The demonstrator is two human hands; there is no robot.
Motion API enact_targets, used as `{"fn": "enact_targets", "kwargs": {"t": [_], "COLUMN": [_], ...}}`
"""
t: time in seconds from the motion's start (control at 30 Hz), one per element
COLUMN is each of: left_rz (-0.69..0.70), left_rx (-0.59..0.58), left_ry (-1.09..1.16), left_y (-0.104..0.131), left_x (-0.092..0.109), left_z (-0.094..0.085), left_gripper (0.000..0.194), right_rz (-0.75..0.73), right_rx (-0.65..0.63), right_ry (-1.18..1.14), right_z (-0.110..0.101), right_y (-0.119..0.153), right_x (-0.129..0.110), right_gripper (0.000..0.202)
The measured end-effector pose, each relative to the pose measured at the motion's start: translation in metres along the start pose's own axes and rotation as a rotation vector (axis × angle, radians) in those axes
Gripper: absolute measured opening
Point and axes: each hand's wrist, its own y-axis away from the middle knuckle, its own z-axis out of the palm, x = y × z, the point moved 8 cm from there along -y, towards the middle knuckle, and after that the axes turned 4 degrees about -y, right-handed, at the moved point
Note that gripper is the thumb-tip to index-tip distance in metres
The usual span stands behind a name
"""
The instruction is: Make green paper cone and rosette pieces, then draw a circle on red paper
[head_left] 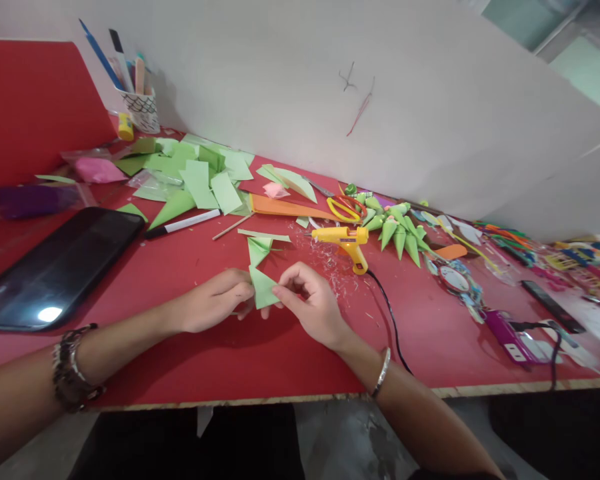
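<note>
A small piece of light green paper (263, 288) is held up between my two hands, over the red table. My left hand (223, 298) grips its left side, with some fingers hidden behind the sheet. At its right edge, my right hand (310, 300) pinches the paper between thumb and fingers. Just beyond lies a folded green paper piece (259, 251), beside a narrow pale strip (265, 235). A yellow glue gun (347, 243) rests to the right of these, its black cord running toward the table's front edge.
A large black tablet (60, 267) and a marker (183, 224) lie at left. Green paper sheets (199, 183) pile up behind. Scissors (347, 208) and green paper cones (399, 233) sit at the back. A purple power strip (510, 337) is at right.
</note>
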Motion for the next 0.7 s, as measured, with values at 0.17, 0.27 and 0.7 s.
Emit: {"fn": "enact_targets", "kwargs": {"t": [0.17,0.27,0.7], "left_rz": [0.033,0.042,-0.095], "left_rx": [-0.005,-0.004,0.003], "left_ry": [-0.062,-0.118,0.002], "left_y": [-0.001,-0.003,-0.004], "left_x": [0.0,-0.003,-0.012], "left_z": [0.002,0.005,0.004], "left_gripper": [0.036,0.032,0.038], "right_rz": [-0.012,-0.042,-0.08], "right_rx": [-0.012,-0.035,-0.049], "right_ry": [-0.012,0.007,0.235], "right_z": [0.001,0.003,0.004], "right_y": [0.001,0.001,0.001], "right_x": [0.001,0.0,-0.005], "right_gripper": [0.014,0.013,0.032]}}
